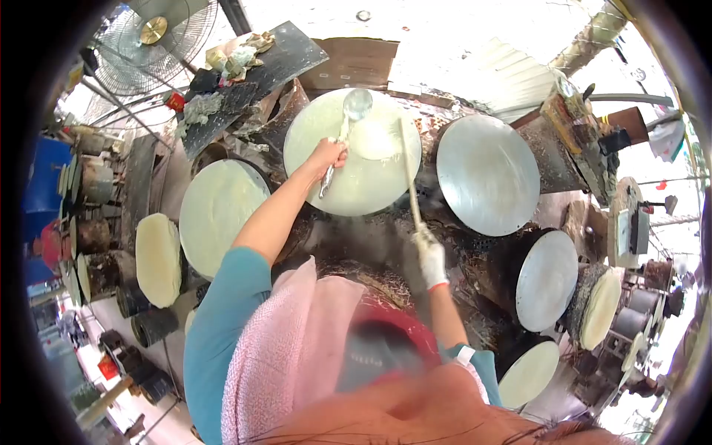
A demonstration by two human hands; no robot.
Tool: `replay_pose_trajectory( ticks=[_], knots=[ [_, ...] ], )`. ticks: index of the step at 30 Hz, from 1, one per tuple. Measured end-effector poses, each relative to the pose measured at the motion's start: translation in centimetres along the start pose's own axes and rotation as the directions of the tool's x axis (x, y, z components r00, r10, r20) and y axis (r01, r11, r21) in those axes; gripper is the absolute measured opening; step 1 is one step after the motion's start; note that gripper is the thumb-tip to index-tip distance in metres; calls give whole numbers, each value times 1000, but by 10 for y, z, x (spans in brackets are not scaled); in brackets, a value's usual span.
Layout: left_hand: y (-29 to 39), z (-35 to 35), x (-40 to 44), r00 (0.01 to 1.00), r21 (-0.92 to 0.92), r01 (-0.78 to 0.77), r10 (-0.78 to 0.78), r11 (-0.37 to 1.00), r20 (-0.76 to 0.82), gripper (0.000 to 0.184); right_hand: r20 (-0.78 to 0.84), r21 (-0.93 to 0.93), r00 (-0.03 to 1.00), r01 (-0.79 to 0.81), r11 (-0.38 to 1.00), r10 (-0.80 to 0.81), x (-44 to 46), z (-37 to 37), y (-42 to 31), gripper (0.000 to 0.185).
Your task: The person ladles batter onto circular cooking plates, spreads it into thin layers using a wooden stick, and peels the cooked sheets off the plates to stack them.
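Note:
My left hand (328, 154), bare, is wrapped round the handle of a metal ladle (357, 105). The ladle's bowl is over the far part of a large round pan (319, 191) coated with pale batter. A thicker pool of batter (377, 141) lies just right of the ladle. In a whitish glove, my right hand (429, 256) is closed on the near end of a long thin stick (409, 170). The stick's far end reaches over the right edge of the same pan.
A bare metal pan (488, 175) stands to the right, with another (546, 280) nearer. On the left are a pale-coated pan (222, 215) and a thick pale disc (158, 259). A dark board (285, 63) and a fan (153, 31) are at the back left.

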State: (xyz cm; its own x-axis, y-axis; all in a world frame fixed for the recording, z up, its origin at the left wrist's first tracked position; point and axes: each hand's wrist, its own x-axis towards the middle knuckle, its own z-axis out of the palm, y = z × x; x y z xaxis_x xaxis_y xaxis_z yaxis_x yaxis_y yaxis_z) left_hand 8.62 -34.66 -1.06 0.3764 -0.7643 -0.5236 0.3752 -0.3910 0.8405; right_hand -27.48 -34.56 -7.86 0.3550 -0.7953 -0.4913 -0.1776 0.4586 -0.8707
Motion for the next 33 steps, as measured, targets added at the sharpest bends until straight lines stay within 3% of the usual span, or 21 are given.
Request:
replay_pose_trajectory(
  ticks=[1,3,4,5,8,9,11,12,15,16,17,19,20,21,22,24,25,26,29,31,33],
  knots=[
    [-1,0,-5,998,8,49,-49,999,24,17,5,-189,1000,4,982,-3,-12,19,8,39],
    [-18,0,-21,993,-48,121,-120,992,13,16,150,124,939,-328,937,309,-39,74,-9,36],
    [-27,-1,-32,989,-117,145,-144,982,16,16,154,117,924,-368,922,350,-41,94,-11,34],
    [-35,-4,-42,986,-186,168,-168,968,18,15,146,38,941,-314,949,305,-31,101,3,27],
    [-35,-15,-74,975,-377,204,-221,903,-1,16,55,191,981,-192,963,184,-33,97,-21,25],
    [-39,-17,-76,968,-449,237,-251,862,30,16,1,229,990,-137,964,141,-27,94,-7,27],
    [-56,-19,-75,945,-579,309,-312,755,98,16,-6,242,970,-235,941,244,-23,115,16,35],
    [-61,-13,-69,943,-657,311,-309,687,124,17,53,83,949,-314,946,310,-22,126,23,33],
    [-41,-4,-75,938,-843,346,-183,411,296,16,268,121,852,-492,862,449,-53,149,-45,21],
    [-31,-22,-73,926,-814,367,-96,450,365,15,278,151,870,-458,876,407,-47,138,-44,17],
    [11,-22,-119,979,-557,108,9,824,203,17,256,133,894,-409,903,367,-43,121,-52,23],
    [-40,-72,-60,679,-706,476,291,524,674,20,82,162,987,-149,976,137,-15,96,-21,31],
    [-22,-59,-74,787,-618,334,151,712,598,22,55,156,991,-133,979,126,-11,89,-20,35],
    [5,-42,-98,876,-458,207,44,865,480,24,58,-128,990,-120,984,128,-8,81,-24,33],
    [23,-23,-106,896,-393,158,35,906,442,24,191,-162,978,114,980,-82,-1,76,-9,34],
    [52,15,-103,916,-280,82,38,957,399,23,326,-135,939,160,978,-109,2,58,-10,36],
    [65,36,-100,904,-253,68,48,965,425,23,340,-87,938,-35,996,62,-6,46,-25,38],
    [73,60,-93,898,-228,67,41,971,438,23,222,-21,973,65,998,-59,0,24,-11,41],
    [79,142,-64,872,-154,17,60,988,485,23,-204,300,978,16,954,48,-6,-71,-20,41],
    [78,208,-49,860,-117,-21,77,993,505,23,-419,286,899,265,921,-128,-3,-139,-12,42],
    [59,271,-13,856,-73,11,29,997,517,27,-483,108,841,334,936,-244,0,-197,-21,43]
  ],
)
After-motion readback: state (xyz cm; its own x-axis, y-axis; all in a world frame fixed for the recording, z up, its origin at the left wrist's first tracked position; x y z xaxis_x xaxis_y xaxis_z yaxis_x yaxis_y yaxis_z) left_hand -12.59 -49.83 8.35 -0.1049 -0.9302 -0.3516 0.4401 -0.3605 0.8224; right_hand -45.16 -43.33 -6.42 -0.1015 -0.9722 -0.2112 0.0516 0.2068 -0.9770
